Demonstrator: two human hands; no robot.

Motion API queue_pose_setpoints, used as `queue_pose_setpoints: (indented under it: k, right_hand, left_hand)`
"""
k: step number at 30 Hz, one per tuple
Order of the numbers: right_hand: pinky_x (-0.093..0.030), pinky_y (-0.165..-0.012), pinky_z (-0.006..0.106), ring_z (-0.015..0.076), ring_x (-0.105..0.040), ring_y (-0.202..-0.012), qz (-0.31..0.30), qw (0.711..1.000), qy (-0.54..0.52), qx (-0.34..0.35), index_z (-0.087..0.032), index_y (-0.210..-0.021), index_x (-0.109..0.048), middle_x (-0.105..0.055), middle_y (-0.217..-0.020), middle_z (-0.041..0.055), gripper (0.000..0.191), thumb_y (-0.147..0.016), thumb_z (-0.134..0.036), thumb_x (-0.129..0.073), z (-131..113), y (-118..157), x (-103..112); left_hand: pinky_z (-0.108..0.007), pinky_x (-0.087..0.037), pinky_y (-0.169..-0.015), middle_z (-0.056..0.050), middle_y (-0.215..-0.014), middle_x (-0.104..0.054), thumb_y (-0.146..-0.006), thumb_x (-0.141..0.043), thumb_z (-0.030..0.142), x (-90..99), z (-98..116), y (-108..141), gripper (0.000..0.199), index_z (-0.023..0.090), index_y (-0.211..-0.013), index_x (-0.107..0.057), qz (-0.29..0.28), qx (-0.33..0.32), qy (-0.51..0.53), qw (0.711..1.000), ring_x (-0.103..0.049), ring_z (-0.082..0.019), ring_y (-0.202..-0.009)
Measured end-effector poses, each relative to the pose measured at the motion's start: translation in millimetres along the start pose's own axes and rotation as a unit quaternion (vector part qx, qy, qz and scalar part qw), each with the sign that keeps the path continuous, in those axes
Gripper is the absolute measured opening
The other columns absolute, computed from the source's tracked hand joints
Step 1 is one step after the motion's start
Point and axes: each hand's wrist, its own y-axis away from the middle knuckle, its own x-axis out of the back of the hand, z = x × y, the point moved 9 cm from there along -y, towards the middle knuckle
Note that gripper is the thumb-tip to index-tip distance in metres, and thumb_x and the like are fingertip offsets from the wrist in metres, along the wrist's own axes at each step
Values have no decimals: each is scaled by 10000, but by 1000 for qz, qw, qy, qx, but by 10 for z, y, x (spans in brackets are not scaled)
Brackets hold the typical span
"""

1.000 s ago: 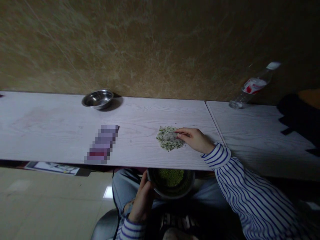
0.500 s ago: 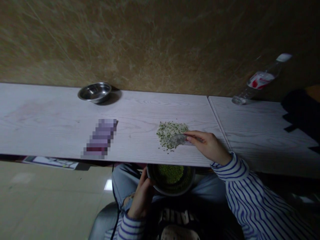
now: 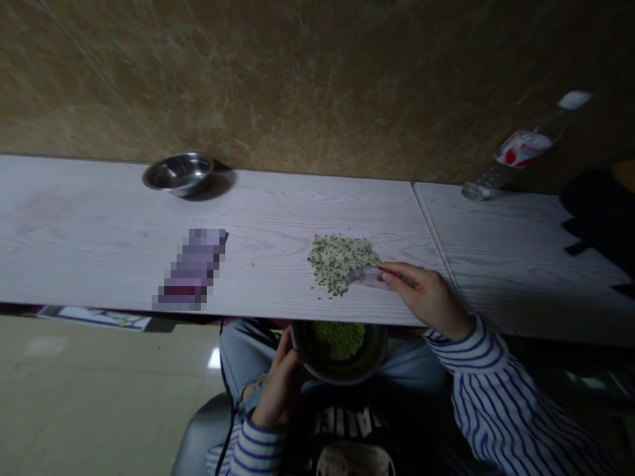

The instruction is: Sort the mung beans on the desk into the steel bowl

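A loose pile of white grains mixed with green beans (image 3: 340, 256) lies on the pale wooden table. My right hand (image 3: 421, 291) pinches a small clear plastic piece (image 3: 366, 275), whose far end touches the pile's lower right edge. Below the table's front edge, over my lap, my left hand (image 3: 284, 380) grips the left rim of a metal bowl (image 3: 342, 381). Green beans (image 3: 340, 338) lie in that bowl.
An empty steel bowl (image 3: 178, 175) stands near the wall at the left. A blurred-out phone-like object (image 3: 193, 266) lies nearer. At the right are a clear bottle (image 3: 524, 147) and a dark object (image 3: 598, 221).
My right hand has moved slightly right and down with the plastic piece, which shows more clearly and with fewer grains at it. The view has shifted a little.
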Motion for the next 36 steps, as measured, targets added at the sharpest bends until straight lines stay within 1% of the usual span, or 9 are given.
queue_pose_setpoints:
  k: [3,6,8,14,18,21,26,30,36]
  right_hand:
    - [-576,-827,311,217,-715,-945,0,1000,7,-6,-170,-1065,-735,-759,-1031,79,257,-887,-255,-569,15,5,-16]
    - [-577,-817,313,210,-718,-925,-25,1000,5,-3,-178,-1056,-737,-763,-1018,70,249,-891,-251,-565,-5,34,-85]
    - [-577,-819,318,209,-718,-919,-27,1000,3,-8,-195,-1054,-738,-764,-1014,62,247,-888,-264,-570,16,69,-72]
    - [-569,-867,384,243,-711,-941,65,994,-6,-91,-168,-1055,-734,-753,-1039,95,279,-860,-316,-600,397,152,247]
    - [-562,-878,403,251,-707,-955,75,992,-14,-106,-163,-1060,-729,-748,-1054,105,288,-857,-318,-594,538,145,251]
    - [-562,-872,394,244,-705,-962,52,993,-21,-105,-175,-1077,-724,-748,-1059,96,291,-863,-318,-588,528,144,149]
    - [-553,-893,368,226,-701,-972,8,994,-40,-102,-190,-1087,-725,-753,-1048,75,286,-859,-314,-604,433,209,46]
    - [-558,-877,356,225,-703,-965,14,993,-35,-108,-184,-1067,-732,-757,-1030,76,278,-857,-312,-602,419,261,118]
    - [-571,-841,354,231,-712,-934,31,991,-24,-130,-163,-1056,-733,-757,-1022,92,290,-853,-316,-593,454,334,189]
  left_hand:
    - [-298,-501,-685,-14,-1091,-656,-652,-619,150,7,-11,-7,480,236,-1124,-606,3,0,1,1000,-545,-145,-733]
    - [-299,-502,-694,-19,-1081,-654,-655,-621,150,2,-24,-18,486,235,-1133,-600,0,-3,7,1000,-562,-166,-788]
    - [-300,-503,-702,-24,-1103,-648,-665,-627,154,2,-39,-22,493,236,-1149,-589,-3,1,9,1000,-573,-180,-831]
    - [-315,-508,-689,-8,-963,-654,-654,-643,162,-11,-51,-21,461,230,-1107,-595,-4,15,2,1000,-559,-155,-729]
    - [-311,-509,-677,-9,-989,-654,-641,-629,148,-58,-32,0,483,232,-1116,-598,1,19,-4,1000,-564,-168,-761]
    - [-309,-508,-675,-28,-1073,-656,-642,-646,151,-86,-24,19,512,233,-1145,-600,1,20,-4,1000,-576,-179,-795]
    - [-294,-497,-632,-5,-946,-653,-664,-650,161,-93,-29,3,481,244,-1135,-599,-11,16,-6,1000,-555,-171,-758]
    - [-284,-493,-640,-13,-1070,-645,-675,-636,150,-73,-48,-19,435,233,-1101,-598,-9,16,-3,1000,-545,-159,-778]
    - [-306,-503,-643,-34,-1182,-617,-683,-612,148,-59,-67,-14,556,252,-1226,-549,-6,24,-9,1000,-559,-204,-885]
